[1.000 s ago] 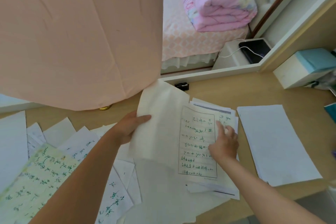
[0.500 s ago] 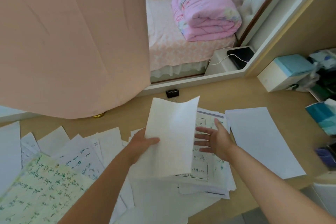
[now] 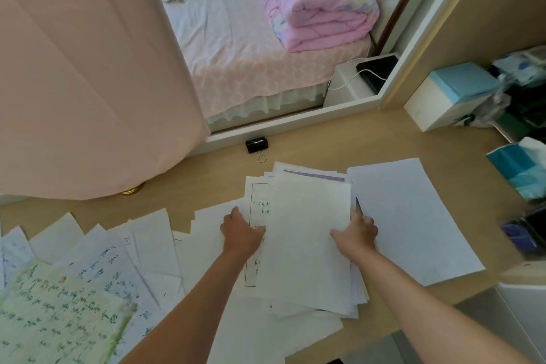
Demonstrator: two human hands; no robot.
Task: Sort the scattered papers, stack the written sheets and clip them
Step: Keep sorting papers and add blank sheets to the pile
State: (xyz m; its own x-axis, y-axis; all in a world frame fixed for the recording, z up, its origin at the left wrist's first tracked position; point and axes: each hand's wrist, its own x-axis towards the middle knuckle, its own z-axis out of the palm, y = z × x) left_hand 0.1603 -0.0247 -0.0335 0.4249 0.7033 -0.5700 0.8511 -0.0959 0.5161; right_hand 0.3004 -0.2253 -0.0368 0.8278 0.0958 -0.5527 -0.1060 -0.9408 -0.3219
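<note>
**Q:** Where did the stack of sheets [image 3: 307,245] lie relative to the hands?

**A:** At lower centre of the frame, on the desk [image 3: 384,145], between them. The right hand [image 3: 356,233] gripped its right edge, thumb on top and fingers curled round the side. The left hand [image 3: 242,233] touched its left edge with fingers bent downward; whether they pinched a sheet could not be told.

**Q:** And the binder clip [image 3: 257,145]?

**A:** Above the stack, apart from both hands.
</note>
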